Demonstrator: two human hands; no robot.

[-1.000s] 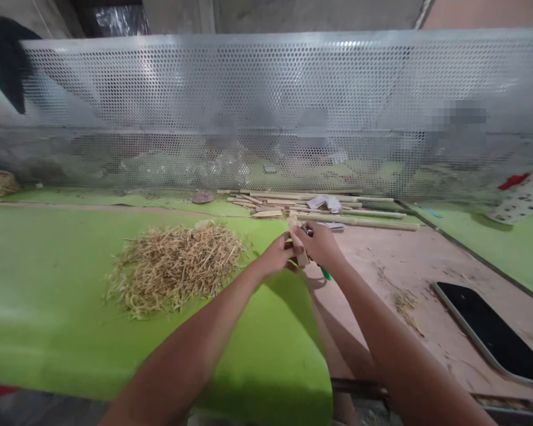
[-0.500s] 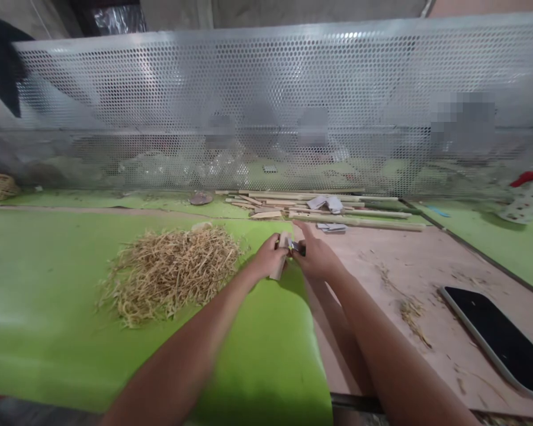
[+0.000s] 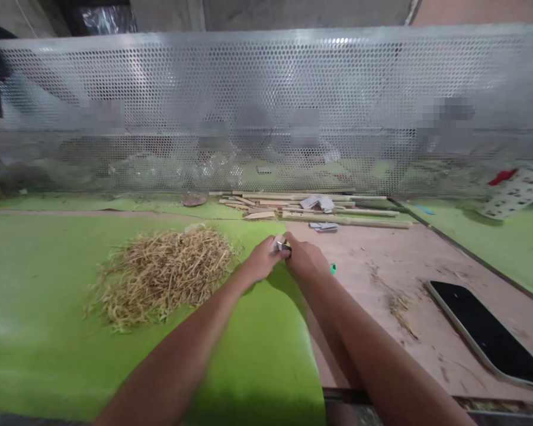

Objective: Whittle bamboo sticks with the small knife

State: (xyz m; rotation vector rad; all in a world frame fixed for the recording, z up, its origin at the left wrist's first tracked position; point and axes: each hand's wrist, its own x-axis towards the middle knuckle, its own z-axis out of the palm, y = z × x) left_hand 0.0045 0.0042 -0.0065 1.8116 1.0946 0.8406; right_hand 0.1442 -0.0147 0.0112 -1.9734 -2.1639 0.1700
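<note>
My left hand (image 3: 260, 259) is closed round a short pale wooden piece (image 3: 277, 241), its upper end showing above the fingers. Touching or almost touching it, my right hand (image 3: 304, 258) grips a small knife (image 3: 284, 247) with a short shiny blade that lies against the wood. A bit of green (image 3: 333, 268) sticks out at the right side of my right hand. Left of my hands, a heap of thin straw-coloured strips (image 3: 169, 269) lies on the green sheet (image 3: 266, 349).
Long pale sticks (image 3: 350, 220), folded grey pieces (image 3: 323, 226) and a flat round item (image 3: 194, 200) lie farther back. A phone (image 3: 484, 325) rests at right on the brownish surface, near scattered shavings (image 3: 402, 310). A perforated metal screen (image 3: 249, 77) stands behind; a spotted cup (image 3: 515, 192) is far right.
The wooden piece has tilted, and less of it shows below my fingers. My right hand has turned and come closer to my left; the green bit now shows. The view has shifted slightly.
</note>
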